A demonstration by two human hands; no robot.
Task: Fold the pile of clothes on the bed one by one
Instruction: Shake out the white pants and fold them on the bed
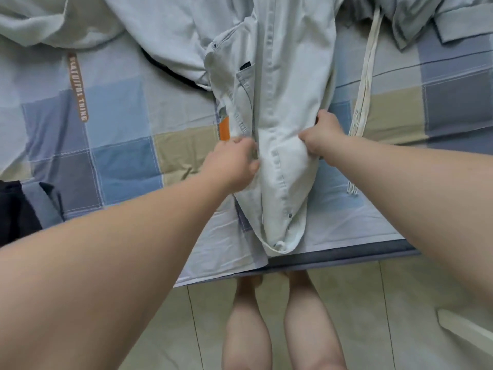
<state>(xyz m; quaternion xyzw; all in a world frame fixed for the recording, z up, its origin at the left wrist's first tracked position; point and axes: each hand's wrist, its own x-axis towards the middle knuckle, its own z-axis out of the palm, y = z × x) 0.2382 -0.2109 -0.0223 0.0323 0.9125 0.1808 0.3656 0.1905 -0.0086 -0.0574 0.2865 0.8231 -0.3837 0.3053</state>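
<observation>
- The pale shirt [282,108] lies long on the checked bed [120,145], its end by the near edge.
- The left hand [232,161] and right hand [320,137] (one each side) both pinch it.

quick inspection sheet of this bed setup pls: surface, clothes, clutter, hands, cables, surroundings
surface: checked patchwork sheet, lightly creased, with a brown lettered strip on it
job's things: pale shirt lying lengthwise across the sheet, its near end reaching the near edge; more pale clothes heaped at the far side
clutter: dark garment at the left edge; cream strap lying to the right of the shirt
hands: left hand and right hand each grip the shirt, one on either side
cables: nothing seen
surroundings: tiled floor; the person's bare legs below the near edge
</observation>
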